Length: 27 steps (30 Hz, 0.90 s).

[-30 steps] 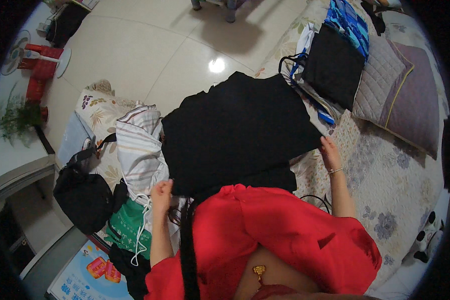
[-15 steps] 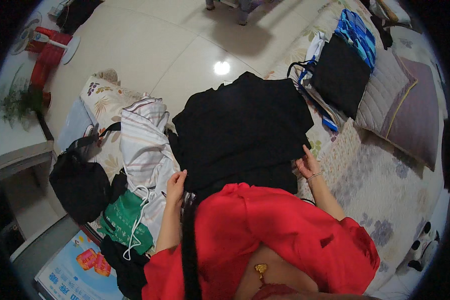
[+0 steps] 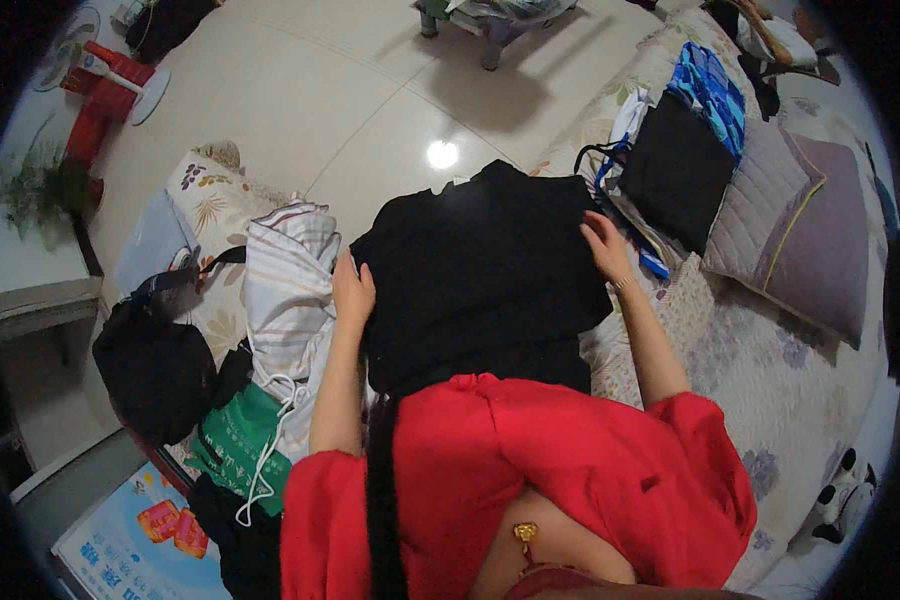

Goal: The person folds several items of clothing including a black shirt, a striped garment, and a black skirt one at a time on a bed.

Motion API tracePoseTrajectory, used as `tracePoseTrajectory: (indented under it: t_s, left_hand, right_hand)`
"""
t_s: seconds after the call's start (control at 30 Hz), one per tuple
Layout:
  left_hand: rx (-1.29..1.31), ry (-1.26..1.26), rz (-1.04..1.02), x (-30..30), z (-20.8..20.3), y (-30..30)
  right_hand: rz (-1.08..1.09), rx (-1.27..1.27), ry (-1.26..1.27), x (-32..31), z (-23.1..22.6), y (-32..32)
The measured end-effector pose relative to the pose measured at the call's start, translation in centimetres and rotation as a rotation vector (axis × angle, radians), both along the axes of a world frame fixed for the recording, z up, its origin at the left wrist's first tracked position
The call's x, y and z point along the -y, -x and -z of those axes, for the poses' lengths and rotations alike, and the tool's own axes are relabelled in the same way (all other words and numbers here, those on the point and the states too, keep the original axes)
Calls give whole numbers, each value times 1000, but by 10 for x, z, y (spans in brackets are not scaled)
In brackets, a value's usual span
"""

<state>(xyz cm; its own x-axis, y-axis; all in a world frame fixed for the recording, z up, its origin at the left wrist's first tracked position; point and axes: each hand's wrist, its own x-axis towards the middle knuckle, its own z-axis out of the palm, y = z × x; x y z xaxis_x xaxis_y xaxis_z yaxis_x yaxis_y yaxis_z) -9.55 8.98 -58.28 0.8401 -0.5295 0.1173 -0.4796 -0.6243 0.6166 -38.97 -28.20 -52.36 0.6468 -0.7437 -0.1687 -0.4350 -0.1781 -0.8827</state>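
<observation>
A black garment (image 3: pixel 480 270), perhaps a shirt, lies spread out in front of me, its near end reaching my red clothing. My left hand (image 3: pixel 353 287) rests at its left edge, thumb apart from the fingers. At the upper right edge is my right hand (image 3: pixel 607 248), a bracelet on its wrist, with fingers spread against the cloth. Neither hand visibly grips the fabric. Just left of the garment lies a white striped cloth (image 3: pixel 288 265). To its right sits a folded black cloth (image 3: pixel 678 175).
A black bag (image 3: pixel 152 370) and a green drawstring bag (image 3: pixel 240 435) lie at left. Blue patterned cloth (image 3: pixel 708 95) and a purple-grey cushion (image 3: pixel 820 240) are on the right. A printed box (image 3: pixel 135 540) stands lower left. Beyond is tiled floor (image 3: pixel 370 110) with a fan (image 3: pixel 148 95).
Both my hands have slid away from me along the garment's sides, from its near part toward its far part. The garment's right side has drawn inward a little.
</observation>
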Motion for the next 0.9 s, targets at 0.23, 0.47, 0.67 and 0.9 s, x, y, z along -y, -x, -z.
tracePoseTrajectory:
  t_s: [0.23,0.47,0.67,0.9]
  left_hand:
    - [-747,28,-323,22,3,-22]
    - [-686,556,-359,10,0,-14]
    - [-653,846,-424,22,-55,-40]
    - [-600,661,-543,37,-58,-73]
  right_hand:
    - [18,-500,382,36,53,-47]
    - [171,-497,357,47,39,-43]
    - [321,-68,561,52,20,-56]
    - [350,17,517,73,-13,-102]
